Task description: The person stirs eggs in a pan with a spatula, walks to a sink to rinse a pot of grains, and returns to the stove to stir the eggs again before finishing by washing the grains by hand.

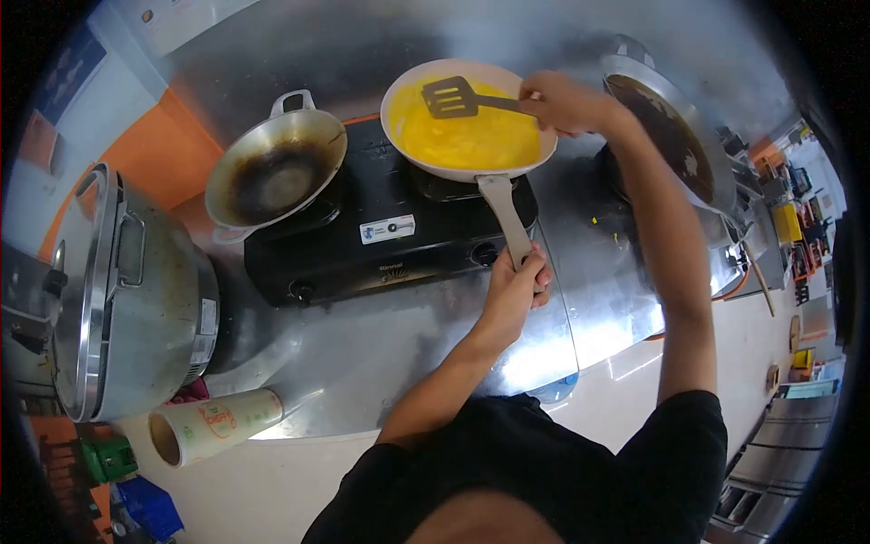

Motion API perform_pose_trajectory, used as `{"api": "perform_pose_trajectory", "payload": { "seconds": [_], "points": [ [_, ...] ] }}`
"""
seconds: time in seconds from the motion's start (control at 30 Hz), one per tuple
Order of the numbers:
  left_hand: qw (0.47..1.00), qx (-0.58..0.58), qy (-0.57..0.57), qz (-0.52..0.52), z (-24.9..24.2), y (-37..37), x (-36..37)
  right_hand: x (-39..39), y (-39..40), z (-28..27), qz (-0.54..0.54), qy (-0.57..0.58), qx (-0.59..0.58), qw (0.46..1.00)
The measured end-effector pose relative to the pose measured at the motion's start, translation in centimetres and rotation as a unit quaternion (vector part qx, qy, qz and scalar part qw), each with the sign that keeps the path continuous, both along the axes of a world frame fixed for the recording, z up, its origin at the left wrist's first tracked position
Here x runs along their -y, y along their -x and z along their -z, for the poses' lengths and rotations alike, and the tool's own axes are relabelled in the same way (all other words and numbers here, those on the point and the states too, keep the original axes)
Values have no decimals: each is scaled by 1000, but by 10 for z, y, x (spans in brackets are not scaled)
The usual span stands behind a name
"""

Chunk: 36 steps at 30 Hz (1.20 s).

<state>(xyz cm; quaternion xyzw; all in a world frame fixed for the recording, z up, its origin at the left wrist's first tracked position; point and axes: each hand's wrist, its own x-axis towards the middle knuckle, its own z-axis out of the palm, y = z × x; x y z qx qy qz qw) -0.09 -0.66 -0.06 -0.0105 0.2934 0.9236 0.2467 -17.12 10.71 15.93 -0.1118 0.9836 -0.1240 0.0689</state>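
Note:
My left hand (517, 288) is closed round the beige handle of a frying pan (468, 173), which sits over the right burner of the black gas stove (381, 258). Yellow beaten egg (471, 140) covers the pan's bottom and looks partly set, with soft folds near the middle. Above the pan's right rim, my right hand (564, 102) grips the handle of a dark slotted spatula (451, 98). The spatula's blade lies over the egg at the upper left of the pan, its slots showing yellow through them.
A stained wok (279, 172) rests on the left burner. To the right stands a big pan of dark liquid (666, 136). A large lidded steel pot (149, 290) is at the left, with a printed paper cup (216, 426) lying in front of it. The steel counter (353, 363) runs below the stove.

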Motion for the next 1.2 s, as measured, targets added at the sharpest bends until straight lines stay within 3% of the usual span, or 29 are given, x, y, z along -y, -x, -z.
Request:
{"api": "perform_pose_trajectory", "payload": {
  "seconds": [0.23,0.3,0.43,0.53,0.6,0.73,0.8,0.87,0.93,1.07,1.2],
  "points": [
    [1000,5,3,14,-4,3,0,-8,-60,-24,-65,0,78,995],
    [1000,2,4,15,-5,4,-1,-5,-55,-2,-197,-38,-4,980],
    [1000,5,15,5,-6,4,-3,15,-31,40,-186,-28,-61,980],
    [1000,13,19,-13,-5,3,-5,29,-4,66,-120,7,-77,990],
    [999,17,26,-9,-8,2,-4,36,14,78,-52,-22,-126,990],
    [1000,7,13,-4,-4,1,-3,37,38,87,-15,-85,-166,982],
    [1000,17,10,-5,-5,1,-4,22,51,81,-11,-118,-178,977],
    [999,31,5,-9,-6,0,-4,9,44,46,9,-54,-95,994],
    [1000,21,3,1,-6,1,-2,-7,22,7,-67,-71,-183,978],
    [1000,19,-1,13,-5,3,-3,-3,-39,-89,-41,-144,-52,987],
    [1000,24,-6,6,-4,4,-3,1,-65,-99,-8,-194,74,978]
  ]
}}
